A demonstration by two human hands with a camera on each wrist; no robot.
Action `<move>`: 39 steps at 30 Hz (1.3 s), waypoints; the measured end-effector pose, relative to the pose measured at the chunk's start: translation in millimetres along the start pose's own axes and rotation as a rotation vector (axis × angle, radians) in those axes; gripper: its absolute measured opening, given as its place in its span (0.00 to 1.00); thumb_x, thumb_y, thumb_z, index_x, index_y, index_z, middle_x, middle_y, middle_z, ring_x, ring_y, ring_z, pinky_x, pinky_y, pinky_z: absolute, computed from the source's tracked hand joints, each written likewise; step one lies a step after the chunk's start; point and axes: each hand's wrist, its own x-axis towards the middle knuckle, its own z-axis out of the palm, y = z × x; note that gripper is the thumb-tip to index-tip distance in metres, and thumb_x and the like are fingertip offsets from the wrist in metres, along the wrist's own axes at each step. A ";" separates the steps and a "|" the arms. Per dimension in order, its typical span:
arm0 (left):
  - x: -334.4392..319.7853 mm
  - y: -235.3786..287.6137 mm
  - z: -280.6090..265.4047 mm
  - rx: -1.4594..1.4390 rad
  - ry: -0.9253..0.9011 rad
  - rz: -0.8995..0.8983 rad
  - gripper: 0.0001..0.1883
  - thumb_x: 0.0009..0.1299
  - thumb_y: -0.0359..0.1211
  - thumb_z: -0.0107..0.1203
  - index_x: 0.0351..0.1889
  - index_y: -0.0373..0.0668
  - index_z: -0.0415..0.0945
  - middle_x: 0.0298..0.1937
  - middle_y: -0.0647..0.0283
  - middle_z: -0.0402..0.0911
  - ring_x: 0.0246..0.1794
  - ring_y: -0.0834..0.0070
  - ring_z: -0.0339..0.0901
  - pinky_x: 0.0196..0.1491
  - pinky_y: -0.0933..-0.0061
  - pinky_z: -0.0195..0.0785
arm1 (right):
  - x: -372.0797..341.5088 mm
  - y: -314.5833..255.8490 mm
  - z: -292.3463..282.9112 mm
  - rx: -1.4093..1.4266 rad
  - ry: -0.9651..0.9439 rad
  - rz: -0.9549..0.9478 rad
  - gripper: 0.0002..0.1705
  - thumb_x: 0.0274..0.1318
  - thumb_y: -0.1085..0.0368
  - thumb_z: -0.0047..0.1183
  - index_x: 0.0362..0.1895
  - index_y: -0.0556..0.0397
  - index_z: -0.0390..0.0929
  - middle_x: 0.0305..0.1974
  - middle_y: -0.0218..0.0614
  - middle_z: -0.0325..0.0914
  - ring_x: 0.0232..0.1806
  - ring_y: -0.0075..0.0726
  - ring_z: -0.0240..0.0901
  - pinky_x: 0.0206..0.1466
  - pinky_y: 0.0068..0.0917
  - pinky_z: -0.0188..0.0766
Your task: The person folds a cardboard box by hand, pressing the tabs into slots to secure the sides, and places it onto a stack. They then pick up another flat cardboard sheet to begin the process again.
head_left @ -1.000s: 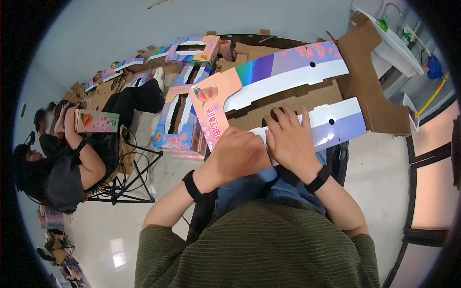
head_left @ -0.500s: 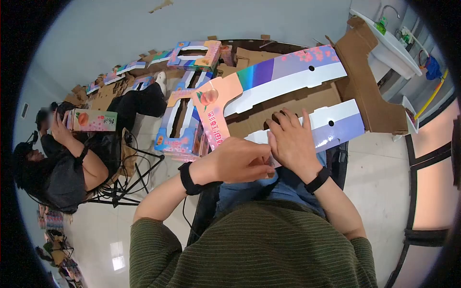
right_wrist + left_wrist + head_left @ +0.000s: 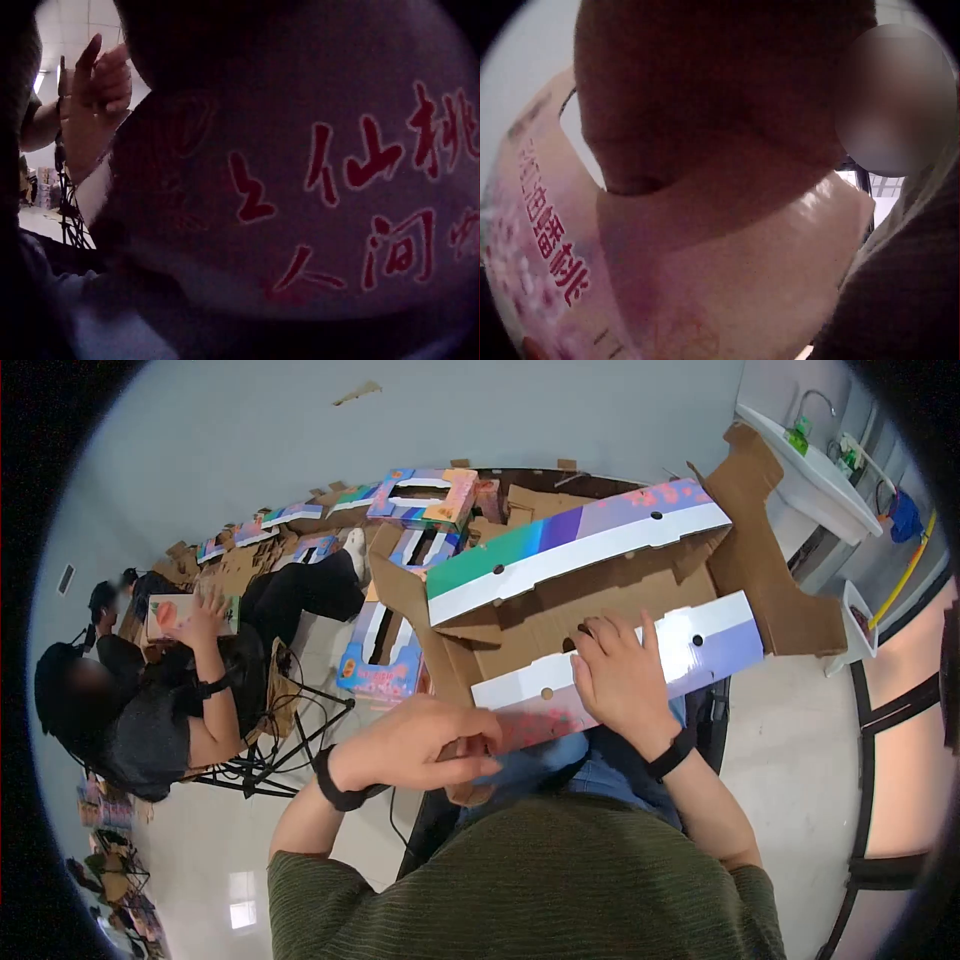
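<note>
A long printed cardboard box (image 3: 590,570) with a brown inside lies across the person's lap, its top open in the middle. At its left end, the left hand (image 3: 415,745) holds the brown end flap (image 3: 468,790) between thumb and fingers. Red lettering shows on the peach-coloured printed face of the cardboard (image 3: 735,277) in the left wrist view. The right hand (image 3: 630,680) lies over the white and purple near side, fingertips bent over its inner edge. In the right wrist view the box's printed near wall (image 3: 300,202) fills most of the picture.
Several similar printed boxes (image 3: 385,660) stand on the floor ahead and to the left. A seated person (image 3: 135,710) at the left touches a smaller peach-printed box (image 3: 165,618). A white sink (image 3: 820,480) is at the far right.
The left hand has moved left and towards the body. The peach-printed end piece has swung out from the top, so the box's left end stands open with brown flaps raised.
</note>
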 end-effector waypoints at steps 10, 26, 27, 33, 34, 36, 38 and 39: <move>-44.2 -57.3 -31.1 -0.385 -0.170 -0.440 0.28 0.79 0.44 0.57 0.70 0.40 0.66 0.50 0.58 0.85 0.43 0.74 0.86 0.46 0.74 0.76 | 1.1 -3.8 -30.2 -0.005 0.019 -0.141 0.18 0.61 0.52 0.57 0.45 0.52 0.80 0.53 0.38 0.79 0.64 0.43 0.71 0.77 0.62 0.49; 50.8 -34.0 -125.9 -0.311 -0.165 -0.647 0.51 0.80 0.58 0.47 0.80 0.33 0.28 0.54 0.46 0.84 0.39 0.61 0.89 0.41 0.69 0.83 | -55.6 51.0 -150.0 -0.006 -0.336 -0.125 0.17 0.48 0.55 0.67 0.31 0.49 0.73 0.27 0.34 0.73 0.32 0.44 0.76 0.35 0.42 0.71; 63.6 -32.8 -132.7 -0.256 -0.148 -0.659 0.51 0.80 0.58 0.47 0.80 0.34 0.28 0.55 0.44 0.83 0.38 0.60 0.89 0.39 0.66 0.84 | -56.9 47.7 -149.4 0.015 -0.339 -0.132 0.17 0.49 0.55 0.67 0.31 0.49 0.73 0.27 0.34 0.73 0.32 0.44 0.76 0.35 0.41 0.71; 140.2 -27.4 -151.7 0.298 0.041 -0.557 0.45 0.78 0.57 0.51 0.77 0.35 0.43 0.51 0.44 0.83 0.47 0.55 0.87 0.46 0.62 0.83 | -71.8 48.2 -161.4 -0.103 -0.263 -0.262 0.10 0.43 0.61 0.60 0.31 0.42 0.72 0.27 0.28 0.66 0.32 0.35 0.71 0.31 0.33 0.68; 157.0 -59.0 -150.7 0.474 0.082 -0.458 0.45 0.77 0.55 0.53 0.78 0.36 0.44 0.51 0.44 0.82 0.51 0.54 0.85 0.49 0.62 0.81 | -75.2 49.0 -165.0 -0.116 -0.237 -0.259 0.10 0.43 0.61 0.59 0.31 0.41 0.73 0.28 0.27 0.67 0.32 0.34 0.71 0.31 0.33 0.68; 184.7 -103.4 -150.6 0.602 0.067 -0.359 0.44 0.75 0.53 0.57 0.78 0.37 0.47 0.52 0.43 0.82 0.58 0.51 0.81 0.56 0.61 0.77 | -79.4 46.4 -174.7 -0.143 -0.185 -0.258 0.09 0.43 0.61 0.58 0.32 0.40 0.73 0.29 0.27 0.67 0.32 0.33 0.71 0.30 0.33 0.68; 208.2 -126.8 -152.0 0.517 -0.040 -0.363 0.44 0.73 0.50 0.60 0.77 0.39 0.50 0.55 0.40 0.81 0.64 0.49 0.77 0.62 0.60 0.72 | -86.7 48.2 -174.8 -0.132 -0.169 -0.276 0.09 0.43 0.61 0.59 0.31 0.39 0.74 0.29 0.25 0.67 0.32 0.32 0.70 0.28 0.31 0.67; 216.0 -132.9 -147.3 0.595 -0.088 -0.389 0.44 0.71 0.50 0.61 0.77 0.39 0.52 0.58 0.40 0.80 0.66 0.50 0.76 0.63 0.60 0.71 | -94.2 50.9 -168.9 -0.098 -0.190 -0.273 0.08 0.43 0.62 0.59 0.31 0.39 0.74 0.29 0.25 0.67 0.32 0.32 0.71 0.28 0.31 0.67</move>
